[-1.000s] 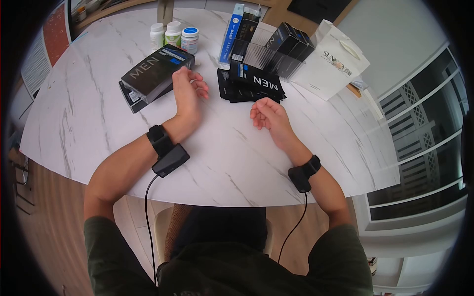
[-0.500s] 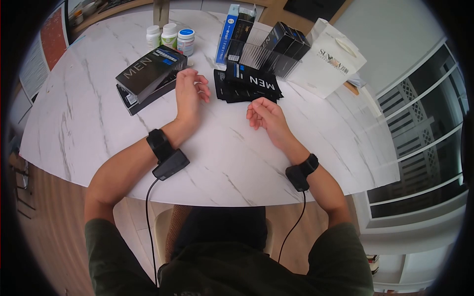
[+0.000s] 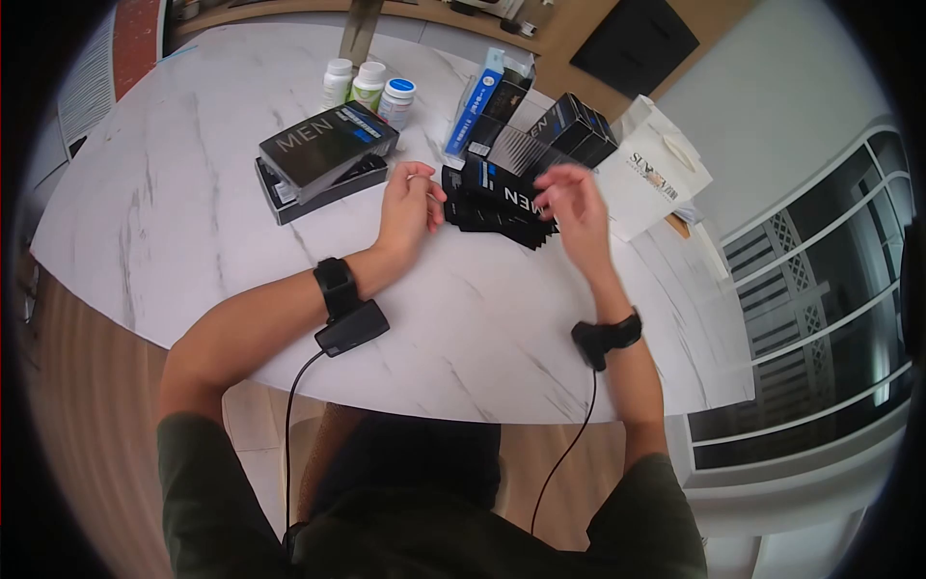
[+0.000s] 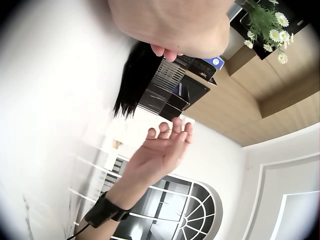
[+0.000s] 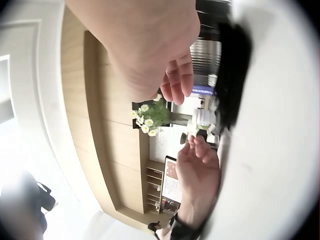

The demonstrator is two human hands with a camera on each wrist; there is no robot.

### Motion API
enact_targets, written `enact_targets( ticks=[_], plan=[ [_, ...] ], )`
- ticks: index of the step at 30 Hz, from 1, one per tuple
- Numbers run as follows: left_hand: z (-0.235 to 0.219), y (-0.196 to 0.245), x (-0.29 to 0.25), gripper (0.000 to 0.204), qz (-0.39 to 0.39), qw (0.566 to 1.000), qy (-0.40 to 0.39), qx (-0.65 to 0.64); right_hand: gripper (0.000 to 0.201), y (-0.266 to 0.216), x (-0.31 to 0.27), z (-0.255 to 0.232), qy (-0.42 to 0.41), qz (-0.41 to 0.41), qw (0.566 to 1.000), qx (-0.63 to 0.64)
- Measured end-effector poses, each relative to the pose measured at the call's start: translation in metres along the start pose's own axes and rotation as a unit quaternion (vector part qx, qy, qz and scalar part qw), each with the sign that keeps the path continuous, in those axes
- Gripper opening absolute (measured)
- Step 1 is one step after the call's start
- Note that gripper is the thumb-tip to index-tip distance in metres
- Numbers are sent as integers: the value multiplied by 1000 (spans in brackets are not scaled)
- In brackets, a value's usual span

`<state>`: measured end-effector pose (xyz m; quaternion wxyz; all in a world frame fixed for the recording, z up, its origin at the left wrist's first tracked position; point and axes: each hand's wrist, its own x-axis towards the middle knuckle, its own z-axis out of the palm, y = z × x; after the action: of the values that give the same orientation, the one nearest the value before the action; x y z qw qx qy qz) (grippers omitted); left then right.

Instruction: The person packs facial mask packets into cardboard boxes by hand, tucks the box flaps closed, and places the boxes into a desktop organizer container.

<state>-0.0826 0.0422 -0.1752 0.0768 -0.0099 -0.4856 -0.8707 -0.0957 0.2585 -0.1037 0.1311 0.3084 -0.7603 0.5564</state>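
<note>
In the head view a fanned pile of black packets marked MEN [image 3: 502, 193] lies mid-table. My left hand [image 3: 410, 217] rests on its side just left of the pile, fingers loosely bent and holding nothing. Raised at the pile's right end, my right hand [image 3: 583, 220] overlaps it in this view, with fingers loosely bent. The left wrist view shows that right hand [image 4: 162, 150] lifted off the table, palm in sight and nothing in it. Left of my left hand, a black MEN box [image 3: 323, 145] sits tilted on an open black box [image 3: 280, 205].
Several white bottles [image 3: 367, 85] stand behind the boxes. A clear ribbed holder [image 3: 516, 147] carries a blue box [image 3: 476, 111] and black boxes [image 3: 576, 130] behind the pile. To the right stands a white paper bag [image 3: 656, 174]. Cables hang from both wrist cameras.
My right hand has lifted and moved forward to the packets' right end, its fingers loosening. My left hand stays beside the pile in much the same pose. The head view has shifted.
</note>
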Motion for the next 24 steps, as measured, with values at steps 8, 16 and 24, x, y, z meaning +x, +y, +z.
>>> enact_targets(
  ticks=[8,16,24],
  plan=[
    [1,2,-1,14,-3,1000,-9,10,36,34,109,-50,129,-221,861,-441],
    [0,-5,2,14,8,999,-44,15,45,72,116,-43,99,-125,779,-606],
    [1,-2,0,15,5,998,-58,31,45,54,116,-38,68,-32,766,-639]
  ],
)
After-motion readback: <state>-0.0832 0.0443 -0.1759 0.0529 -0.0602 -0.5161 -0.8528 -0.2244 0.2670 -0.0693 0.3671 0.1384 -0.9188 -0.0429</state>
